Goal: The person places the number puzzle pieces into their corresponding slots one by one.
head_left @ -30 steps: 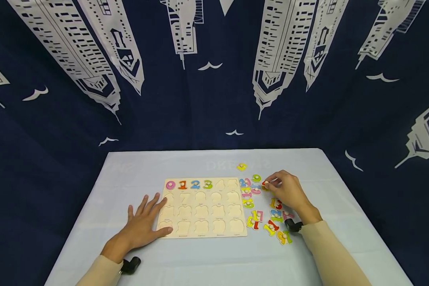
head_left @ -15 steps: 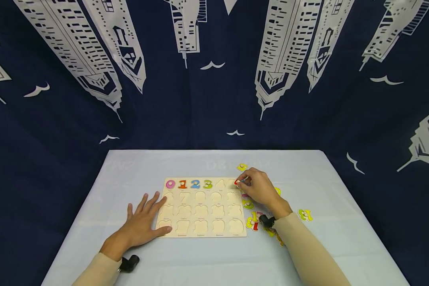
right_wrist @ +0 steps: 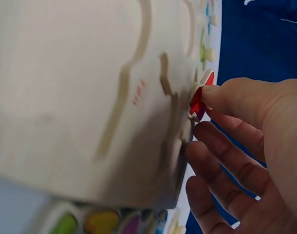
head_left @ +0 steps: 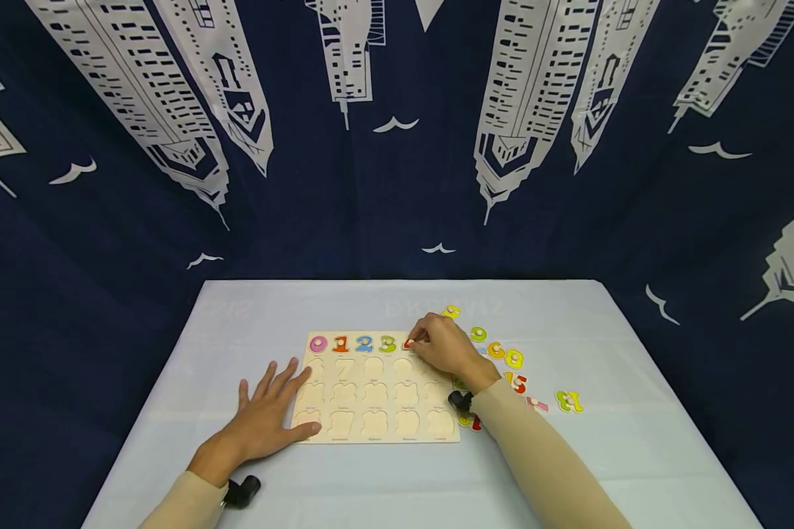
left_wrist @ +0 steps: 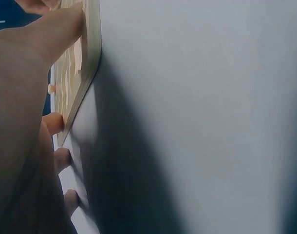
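Observation:
A wooden number puzzle board [head_left: 384,438] lies on the table, with the pieces 0 [head_left: 318,344], 1 [head_left: 340,344], 2 [head_left: 364,344] and 3 [head_left: 387,344] in its top row. My left hand [head_left: 261,415] rests on the board's left edge, fingers spread, thumb at the lower left corner. Between thumb and finger my right hand [head_left: 446,345] pinches a red number piece [right_wrist: 197,101] at the slot right of the 3. In the right wrist view the piece is tilted against the board. My fingers hide most of its shape in the head view.
Loose number pieces lie right of the board, among them a yellow-green 13 [head_left: 569,401], a red 15 [head_left: 516,382] and a yellow piece [head_left: 514,358]. Another yellow piece [head_left: 451,311] lies behind the board. My right forearm covers several more. A dark patterned cloth [head_left: 384,198] hangs behind the table.
My right hand has carried the red number piece leftward from the loose pieces, past the board's right side, to the slot beside the 3. The left hand stays on the board.

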Tool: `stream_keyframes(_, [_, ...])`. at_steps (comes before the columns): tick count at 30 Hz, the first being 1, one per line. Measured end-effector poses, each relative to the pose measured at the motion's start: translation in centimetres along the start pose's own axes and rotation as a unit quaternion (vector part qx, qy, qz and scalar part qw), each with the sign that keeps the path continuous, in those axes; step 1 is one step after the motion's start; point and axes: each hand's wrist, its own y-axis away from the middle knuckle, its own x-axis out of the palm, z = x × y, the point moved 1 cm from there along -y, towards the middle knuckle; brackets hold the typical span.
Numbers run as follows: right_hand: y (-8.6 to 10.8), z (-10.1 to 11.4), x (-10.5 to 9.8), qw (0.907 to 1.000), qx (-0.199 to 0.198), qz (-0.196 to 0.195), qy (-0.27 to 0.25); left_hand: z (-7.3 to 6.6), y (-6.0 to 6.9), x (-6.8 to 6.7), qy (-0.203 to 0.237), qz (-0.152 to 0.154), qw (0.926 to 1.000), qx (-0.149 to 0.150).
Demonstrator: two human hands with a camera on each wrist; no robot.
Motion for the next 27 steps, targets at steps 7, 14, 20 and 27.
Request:
stream_keyframes(7, [-0.2, 0.4, 0.3, 0.9997, 0.021, -0.002, 0.013, 0.1, -0.1, 0.2, -0.007, 0.003, 1.0, 0.001])
stream_keyframes(14, [-0.5, 0.6, 0.4, 0.9996, 0.023, -0.007, 0.013, 0.2, 0.0, 0.1, -0.003, 0.003, 1.0, -0.001])
stream_keyframes(20, [-0.5, 0.5, 0.3, 0.9997, 0.024, 0.0, 0.004, 0.2, 0.0, 0.0, -0.001, 0.0, 1.0, -0.002])
stream_keyframes(27, [-0.4, -0.9, -1.5, 0.9993, 0.032, -0.021, -0.002, 0.1, 0.0, 0.1, -0.001, -0.004, 1.0, -0.002])
